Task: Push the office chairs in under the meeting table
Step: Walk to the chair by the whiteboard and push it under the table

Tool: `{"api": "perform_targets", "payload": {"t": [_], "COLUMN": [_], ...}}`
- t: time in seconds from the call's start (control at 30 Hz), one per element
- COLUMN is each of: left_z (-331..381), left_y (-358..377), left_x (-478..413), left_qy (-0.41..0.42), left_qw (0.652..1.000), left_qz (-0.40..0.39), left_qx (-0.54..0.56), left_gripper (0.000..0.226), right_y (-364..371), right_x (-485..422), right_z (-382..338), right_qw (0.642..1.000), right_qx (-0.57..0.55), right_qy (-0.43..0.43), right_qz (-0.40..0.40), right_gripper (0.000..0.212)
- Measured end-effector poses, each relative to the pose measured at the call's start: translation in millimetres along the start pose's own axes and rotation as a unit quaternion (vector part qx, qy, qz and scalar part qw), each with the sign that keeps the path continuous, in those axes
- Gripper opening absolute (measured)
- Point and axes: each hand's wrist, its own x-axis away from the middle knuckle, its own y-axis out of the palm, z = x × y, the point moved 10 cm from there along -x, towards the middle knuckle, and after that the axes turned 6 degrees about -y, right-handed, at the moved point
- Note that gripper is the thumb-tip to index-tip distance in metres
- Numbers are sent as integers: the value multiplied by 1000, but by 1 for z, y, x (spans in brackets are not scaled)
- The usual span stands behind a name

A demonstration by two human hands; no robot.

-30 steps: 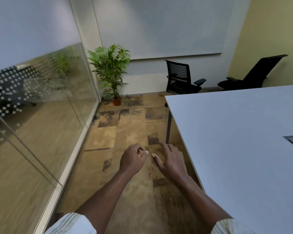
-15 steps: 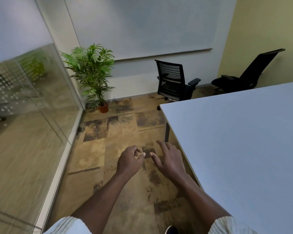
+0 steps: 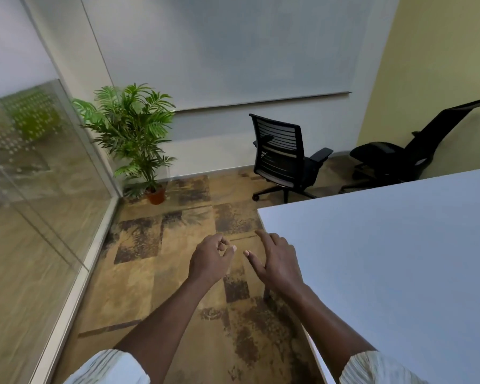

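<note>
With the left hand [image 3: 209, 260] loosely curled and the right hand [image 3: 279, 261] spread, both empty, beside the worktop [image 3: 385, 261], the slatted chair [image 3: 284, 156] and reclined chair [image 3: 405, 156] (well apart from both hands) could be clipped against the worktop corner if pushed askew.

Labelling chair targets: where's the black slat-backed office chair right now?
In the head view, the black slat-backed office chair stands upper centre, beyond the white meeting table's far corner, between the potted palm and a reclined black chair.
</note>
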Motion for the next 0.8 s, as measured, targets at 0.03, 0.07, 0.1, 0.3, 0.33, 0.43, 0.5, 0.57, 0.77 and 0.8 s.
{"api": "perform_targets", "payload": {"t": [0.03,0.07,0.1,0.3,0.33,0.43,0.5,0.57,0.77,0.8], "left_z": [2,4,5,6,5,3,2,5,9,11], "left_y": [3,5,8,30,35,46,50,53,64,67], "left_x": [-19,-34,-52,-156,-179,-231,-250,-269,-384,-407], "left_qy": [1,0,1,5,10,14,11,18,45,46], "left_qw": [1000,1000,1000,1000,1000,999,999,999,997,997], "left_qz": [-2,-3,-5,-8,-13,-26,-33,-38,-51,-54], "left_qx": [0,4,10,27,25,25,29,27,19,21], "left_gripper": [18,18,17,16,16,18,17,17,17,16], "right_y": [2,3,5,32,38,51,55,53,73,75], "right_x": [-17,-31,-46,-136,-156,-199,-214,-231,-327,-345], "right_z": [7,12,18,55,62,74,80,83,107,114], "right_qw": [1000,1000,1000,999,999,999,999,999,997,996], "right_qx": [2,7,8,16,16,13,18,21,40,45], "right_qy": [4,6,8,21,25,31,38,37,50,59], "right_qz": [3,8,13,27,28,29,26,30,35,41], "right_gripper": [67,67,67,62,62,63,65,65,65,65]}}
